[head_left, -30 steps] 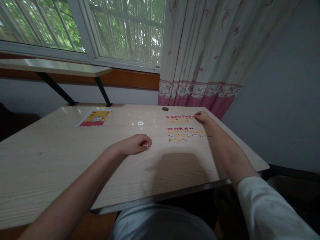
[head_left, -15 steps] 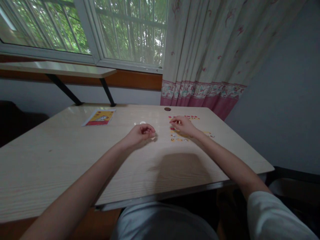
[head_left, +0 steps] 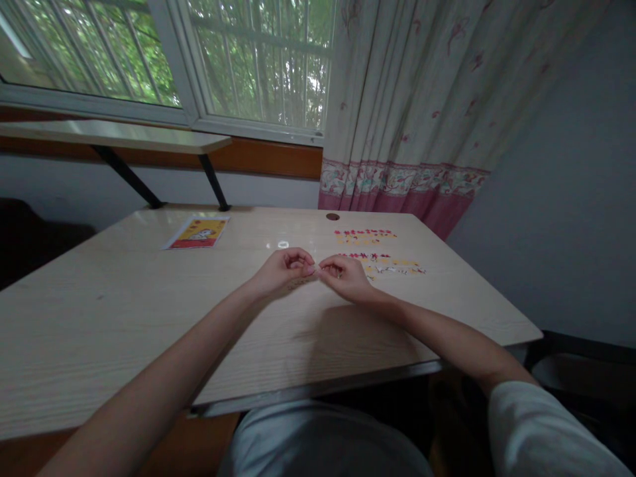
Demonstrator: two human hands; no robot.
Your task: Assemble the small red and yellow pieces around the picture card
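At mid-desk (head_left: 99, 331), left hand (head_left: 285, 270) and right hand (head_left: 348, 277) are held nearly fingertip to fingertip, both pinched, though whether anything is gripped cannot be told, with rows of small coloured pieces (head_left: 370, 232) laid toward two o'clock and a yellow-and-red card (head_left: 201, 233) toward ten.

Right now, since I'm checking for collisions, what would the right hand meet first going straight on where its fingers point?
Probably the left hand: its fingertips lie just ahead of the right hand, though whether they already touch is unclear.
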